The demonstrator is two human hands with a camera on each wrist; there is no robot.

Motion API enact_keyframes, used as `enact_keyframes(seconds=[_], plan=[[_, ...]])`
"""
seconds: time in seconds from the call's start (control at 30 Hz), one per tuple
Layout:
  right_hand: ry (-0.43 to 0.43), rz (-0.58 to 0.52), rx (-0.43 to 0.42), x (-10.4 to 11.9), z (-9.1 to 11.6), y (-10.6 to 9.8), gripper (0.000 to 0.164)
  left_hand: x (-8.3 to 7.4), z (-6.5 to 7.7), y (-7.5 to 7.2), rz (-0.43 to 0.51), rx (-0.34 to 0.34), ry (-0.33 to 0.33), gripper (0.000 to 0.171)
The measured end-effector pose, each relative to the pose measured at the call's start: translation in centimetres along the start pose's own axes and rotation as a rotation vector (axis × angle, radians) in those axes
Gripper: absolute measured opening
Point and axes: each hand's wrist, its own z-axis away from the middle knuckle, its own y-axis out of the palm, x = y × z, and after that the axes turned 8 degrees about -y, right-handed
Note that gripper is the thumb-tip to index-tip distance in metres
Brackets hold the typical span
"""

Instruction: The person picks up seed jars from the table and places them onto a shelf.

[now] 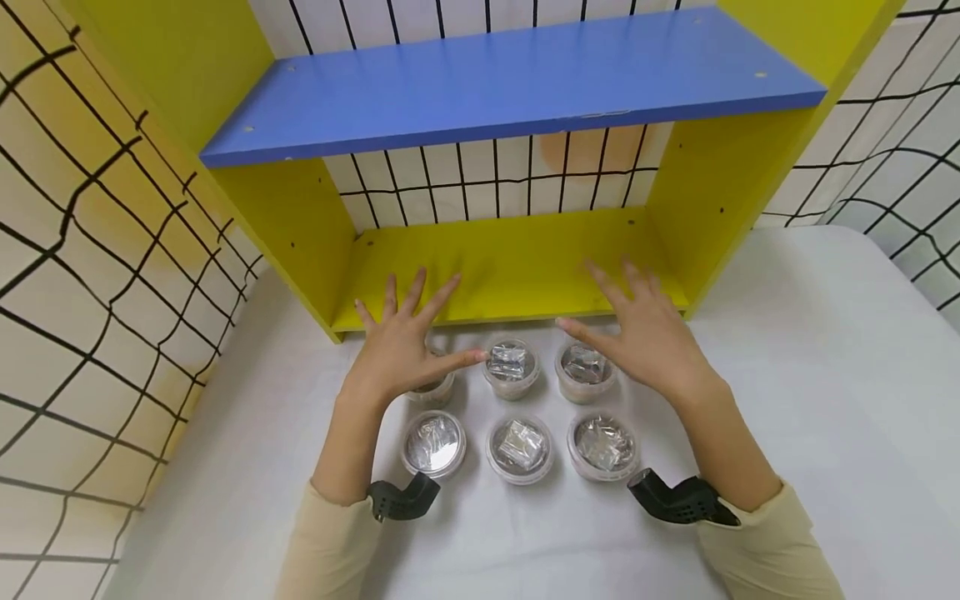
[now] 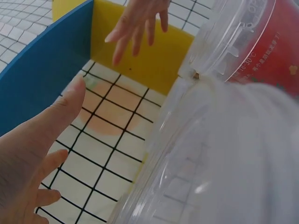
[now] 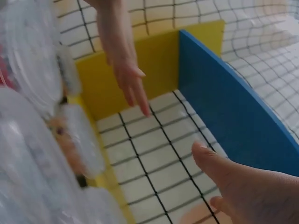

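Observation:
Six would be too exact, so several clear lidded plastic tubs stand in two rows in front of the shelf. My left hand (image 1: 401, 354), fingers spread, hovers over the back left tub (image 1: 432, 392) and partly hides it. Its thumb tip overlaps the back middle tub (image 1: 510, 369) in the head view. My right hand (image 1: 652, 342) is spread beside the back right tub (image 1: 585, 373), holding nothing. Closer to me are the front left tub (image 1: 434, 444), front middle tub (image 1: 520, 450) and front right tub (image 1: 603, 447). A red label (image 2: 275, 51) shows on one tub in the left wrist view.
A yellow shelf unit with a blue upper board (image 1: 510, 79) and a yellow bottom board (image 1: 510, 258) stands behind the tubs. Black wire grid (image 1: 97, 308) runs along the left, back and right. White cloth (image 1: 810, 400) covers the table.

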Motion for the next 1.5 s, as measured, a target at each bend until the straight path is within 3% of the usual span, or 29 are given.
enact_keyframes(seconds=[0.33, 0.43, 0.6, 0.73, 0.83, 1.0, 1.1, 1.27, 1.5], plan=[[0.076, -0.102, -0.116, -2.6, 0.9, -3.3, 0.080, -0.1, 0.0, -0.4, 0.007, 0.010, 0.008, 0.093], [0.133, -0.146, -0.166, -3.5, 1.2, -4.1, 0.080, 0.1, 0.0, -0.5, 0.010, 0.020, 0.000, 0.093], [0.289, -0.213, -0.368, -4.8, 1.9, -5.2, 0.076, 0.3, 0.2, -1.0, 0.014, 0.031, -0.011, 0.090], [0.405, -0.285, -0.542, -5.8, 1.8, -5.4, 0.053, 0.2, 0.3, -1.4, 0.019, 0.034, -0.005, 0.089], [0.445, -0.352, -0.622, -6.5, 1.5, -5.2, 0.038, 0.1, 0.4, -1.7, 0.029, 0.029, 0.012, 0.088], [0.465, -0.470, -0.734, -7.8, 1.0, -4.5, 0.041, -0.1, 1.0, -1.9, 0.119, -0.019, 0.090, 0.086], [0.491, -0.511, -0.730, -8.7, 0.5, -3.8, 0.042, 0.0, 1.8, -1.8, 0.156, -0.040, 0.133, 0.083], [0.512, -0.544, -0.643, -9.8, -0.6, -3.2, 0.049, 0.0, 3.3, -2.0, 0.154, -0.039, 0.162, 0.078], [0.478, -0.699, -0.628, -10.3, -2.0, -2.6, 0.068, 0.5, 5.1, -2.2, 0.260, 0.053, 0.175, 0.065]])
